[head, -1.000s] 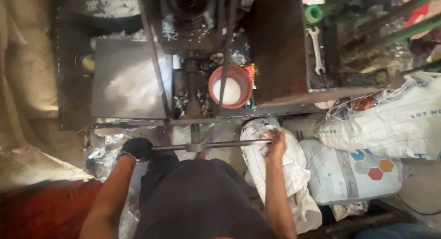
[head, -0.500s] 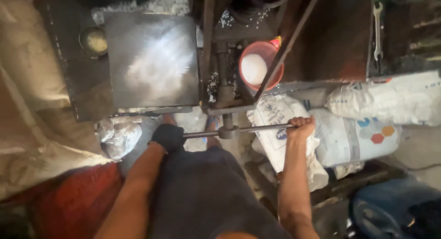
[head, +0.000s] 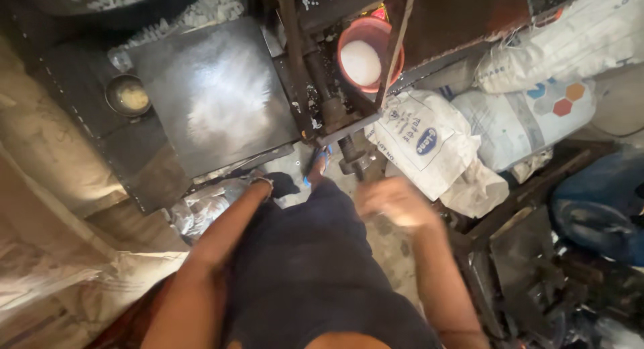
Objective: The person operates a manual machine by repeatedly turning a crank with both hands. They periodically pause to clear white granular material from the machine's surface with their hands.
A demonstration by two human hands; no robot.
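- I am looking straight down over a dark apron (head: 315, 268) at both arms.
- My left hand (head: 278, 183), in a dark glove, is hanging just below the steel plate (head: 215, 94); I cannot tell whether its grip is wide or narrow.
- My right hand (head: 392, 203) is blurring in mid-air, fingers loosely spread, holding nothing.
- The right hand is hovering just below the screw shaft (head: 335, 118) of the press, apart from it.
- A red bowl (head: 370, 54) with a white lump inside is sitting in the press frame, well above the right hand.
- White sacks (head: 429, 144) are lying just right of the shaft, near the right hand.
- A small round tin (head: 127, 94) is sitting on the dark worktop (head: 74, 74) left of the plate.
- Crumpled foil (head: 201, 208) is lying beside the left forearm.
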